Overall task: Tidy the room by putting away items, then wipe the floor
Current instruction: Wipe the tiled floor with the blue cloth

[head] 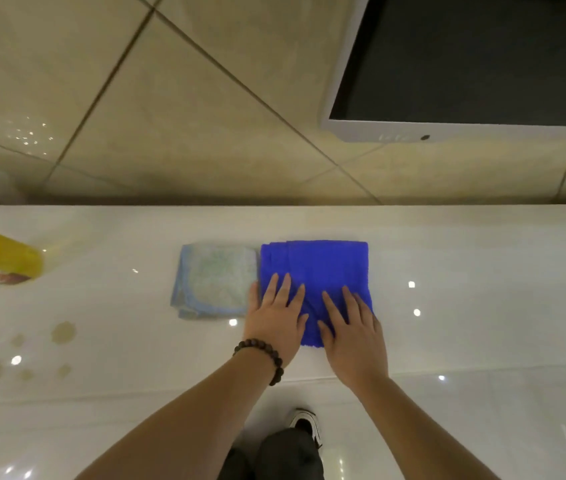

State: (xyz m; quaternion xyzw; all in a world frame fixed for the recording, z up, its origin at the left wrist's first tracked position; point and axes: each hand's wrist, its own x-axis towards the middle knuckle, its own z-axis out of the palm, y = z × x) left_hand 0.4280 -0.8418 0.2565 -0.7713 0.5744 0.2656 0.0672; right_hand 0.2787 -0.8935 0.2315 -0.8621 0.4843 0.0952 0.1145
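Blue cloth (folded) lies under left hand and right hand, both pressing flat-fingered.

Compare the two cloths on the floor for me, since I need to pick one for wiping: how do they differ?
The blue cloth is vivid and dark; the pale cloth is whitish with a light blue edge. Both hands, left hand and right hand, press flat on the blue one; the pale one lies free beside it. Both are folded into squares.
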